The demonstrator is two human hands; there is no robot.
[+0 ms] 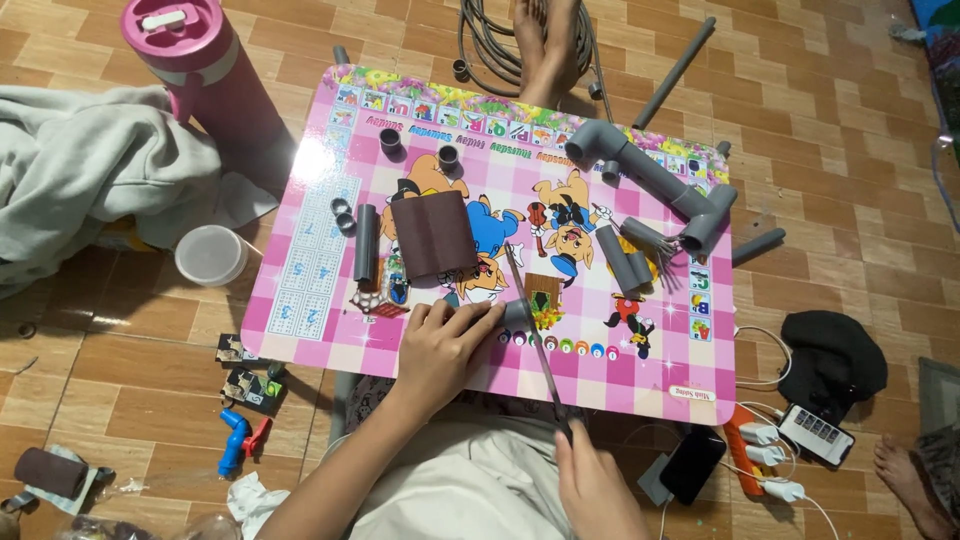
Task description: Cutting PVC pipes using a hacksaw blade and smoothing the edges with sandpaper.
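Head view, single entry. We list first the left hand [440,345], fingers closed down over a short grey pipe piece [515,312] and pinning it flat to the pink table [310,290] near its front edge; only the pipe's right end shows past the fingertips. Next, the right hand [598,485], low in the picture, wrapped around the dark handle of a hacksaw blade [530,320]. We see the blade run up and to the left from that hand and cross the pipe piece just beside the left fingertips, touching it.

On the table top we note:
- a brown sheet of sandpaper [432,235], curled, at the centre;
- a grey pipe length [366,243] lying just left of the sandpaper;
- two small grey rings [343,213] beside that length;
- two short dark sleeves [418,148] standing upright near the back edge;
- a joined run of grey pipe with elbows [650,175] at the right rear;
- another cut pipe piece [624,262] near it.

On the tiled floor we record a pink flask [205,65] at upper left, a grey cloth [85,170], a white round lid [211,255], a blue valve [233,442], a coil of grey cable [490,40], and a phone [693,463] with chargers at lower right.
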